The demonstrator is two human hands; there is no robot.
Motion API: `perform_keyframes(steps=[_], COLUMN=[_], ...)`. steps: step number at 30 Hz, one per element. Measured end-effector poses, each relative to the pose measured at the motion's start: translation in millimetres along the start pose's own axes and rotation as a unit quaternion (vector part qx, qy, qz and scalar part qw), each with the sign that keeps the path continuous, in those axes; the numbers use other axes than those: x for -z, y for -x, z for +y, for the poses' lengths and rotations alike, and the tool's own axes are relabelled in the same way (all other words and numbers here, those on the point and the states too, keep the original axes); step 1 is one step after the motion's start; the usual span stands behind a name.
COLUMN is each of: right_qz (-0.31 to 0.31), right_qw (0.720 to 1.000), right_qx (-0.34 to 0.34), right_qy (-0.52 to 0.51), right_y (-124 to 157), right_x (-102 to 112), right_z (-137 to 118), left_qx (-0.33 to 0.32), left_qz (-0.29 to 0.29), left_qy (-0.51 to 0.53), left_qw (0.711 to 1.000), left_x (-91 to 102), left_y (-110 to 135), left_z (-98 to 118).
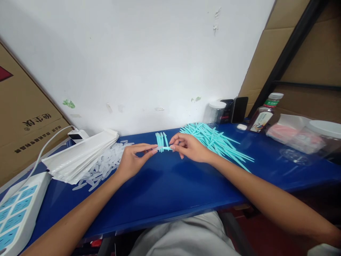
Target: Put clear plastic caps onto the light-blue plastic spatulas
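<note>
In front of me, my left hand (133,158) pinches a small translucent plastic sleeve (159,148) between thumb and fingertips. Facing it, my right hand (190,146) pinches one end of a slim turquoise plastic stick (167,148). The two pieces meet end to end, or overlap, between my hands; the exact joint is too small to make out. Just behind my fingertips, several turquoise sticks (161,137) lie side by side in a short row. A heap of loose turquoise sticks (210,140) is beyond my right hand. Loose translucent sleeves (103,165) are piled left of my left hand.
White flat bags (82,154) lie stacked at the left, near a power strip (22,209) and a white charger (77,136). A clear jar (214,113), phones (239,109), a bottle (263,115) and a lidded tub (325,137) stand right on the blue table (160,192).
</note>
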State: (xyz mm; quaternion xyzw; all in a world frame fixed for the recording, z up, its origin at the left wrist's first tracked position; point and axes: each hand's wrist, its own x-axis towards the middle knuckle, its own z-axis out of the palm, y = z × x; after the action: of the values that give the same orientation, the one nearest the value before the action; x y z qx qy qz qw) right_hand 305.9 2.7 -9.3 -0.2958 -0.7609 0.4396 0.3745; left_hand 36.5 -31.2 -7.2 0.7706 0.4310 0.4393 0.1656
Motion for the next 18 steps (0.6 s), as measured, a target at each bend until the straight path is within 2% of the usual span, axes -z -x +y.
perform_keyframes(steps=[3, 9, 18], right_qz=[-0.012, -0.006, -0.009], right_qw=[1.000, 1.000, 0.999], right_qx=[-0.006, -0.003, 0.000], right_qy=[-0.007, -0.016, -0.032], right_y=[0.0, 0.6, -0.3], right_x=[-2.4, -1.9, 0.3], right_z=[-0.3, -0.6, -0.9], left_qx=[0.023, 0.061, 0.061], left_qz=[-0.018, -0.008, -0.049], left_qy=[0.020, 0.064, 0.064], left_qw=[0.999, 0.996, 0.995], left_x=[-3.3, -3.8, -4.3], left_y=[1.3, 1.7, 2.4], left_z=[0.7, 0.1, 0.8])
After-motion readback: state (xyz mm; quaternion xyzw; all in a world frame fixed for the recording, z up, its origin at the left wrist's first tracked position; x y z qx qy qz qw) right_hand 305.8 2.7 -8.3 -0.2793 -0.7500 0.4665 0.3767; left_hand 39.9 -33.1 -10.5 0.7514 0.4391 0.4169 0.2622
